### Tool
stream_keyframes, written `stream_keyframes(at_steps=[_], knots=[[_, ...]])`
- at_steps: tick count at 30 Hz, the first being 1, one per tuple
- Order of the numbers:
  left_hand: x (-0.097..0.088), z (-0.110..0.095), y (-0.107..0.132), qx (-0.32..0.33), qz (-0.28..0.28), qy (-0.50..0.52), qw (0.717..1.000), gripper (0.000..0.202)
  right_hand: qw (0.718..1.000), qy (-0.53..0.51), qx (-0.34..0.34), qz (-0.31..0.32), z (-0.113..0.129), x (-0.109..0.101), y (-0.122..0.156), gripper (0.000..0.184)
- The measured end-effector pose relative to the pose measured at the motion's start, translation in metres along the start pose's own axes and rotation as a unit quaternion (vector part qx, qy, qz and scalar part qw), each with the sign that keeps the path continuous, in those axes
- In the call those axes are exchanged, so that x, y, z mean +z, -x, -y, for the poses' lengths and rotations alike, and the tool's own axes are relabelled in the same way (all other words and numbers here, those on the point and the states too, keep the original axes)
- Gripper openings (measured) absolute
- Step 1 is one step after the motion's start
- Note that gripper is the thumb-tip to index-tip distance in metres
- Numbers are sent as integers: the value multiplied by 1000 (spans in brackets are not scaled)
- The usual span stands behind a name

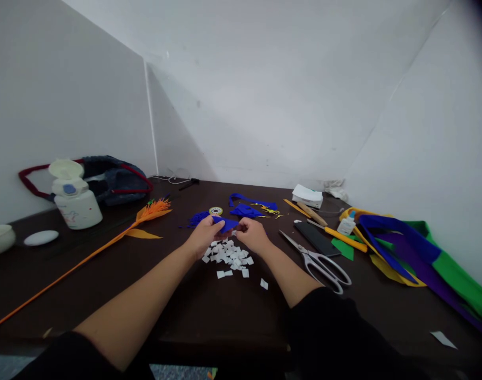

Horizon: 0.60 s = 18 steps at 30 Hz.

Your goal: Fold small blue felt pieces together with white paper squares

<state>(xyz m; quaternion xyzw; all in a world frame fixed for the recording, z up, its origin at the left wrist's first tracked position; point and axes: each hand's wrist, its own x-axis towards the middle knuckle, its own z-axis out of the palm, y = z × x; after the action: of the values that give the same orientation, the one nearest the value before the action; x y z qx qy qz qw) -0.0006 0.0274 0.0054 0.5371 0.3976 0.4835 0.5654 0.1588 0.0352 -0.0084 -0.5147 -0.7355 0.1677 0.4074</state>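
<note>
In my left hand (pixel 204 236) is a blue piece of crepe paper or cloth (pixel 228 225), gripped between thumb and fingers. My right hand (pixel 253 234) is closed in a pinch at the right edge of the blue piece, and a small white bit shows by its fingertips; I cannot make out exactly what they grip. Below both hands lies a loose pile of small white paper squares (pixel 230 257). Behind the hands are blue shreds (pixel 198 218), a round tape roll (pixel 215 210) and more blue pieces (pixel 246 211) with yellow scraps (pixel 269 210).
To the right lie scissors (pixel 318 259), a dark phone-like slab (pixel 317 238), a yellow-handled cutter (pixel 346 238), a glue bottle (pixel 346 224) and coloured strips (pixel 434 253). At left are an orange paper flower (pixel 118 237), a white bottle (pixel 78 203) and a denim bag (pixel 124 184).
</note>
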Motion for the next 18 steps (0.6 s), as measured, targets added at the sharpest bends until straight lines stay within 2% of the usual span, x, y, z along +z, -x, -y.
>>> stream_keyframes(at_steps=[3, 7, 13, 18], knots=[[1, -2, 1, -6, 0, 3, 1000, 22, 999, 30, 4, -17, 3, -1, 0, 6], [1, -1, 0, -2, 13, 19, 1000, 23, 999, 15, 9, -33, 4, 2, 1, 7], [1, -1, 0, 8, -4, 51, 999, 16, 990, -135, 26, -4, -1, 6, 1, 16], [4, -5, 4, 7, -3, 67, 998, 15, 955, -286, 78, 22, 2, 6, 1, 17]])
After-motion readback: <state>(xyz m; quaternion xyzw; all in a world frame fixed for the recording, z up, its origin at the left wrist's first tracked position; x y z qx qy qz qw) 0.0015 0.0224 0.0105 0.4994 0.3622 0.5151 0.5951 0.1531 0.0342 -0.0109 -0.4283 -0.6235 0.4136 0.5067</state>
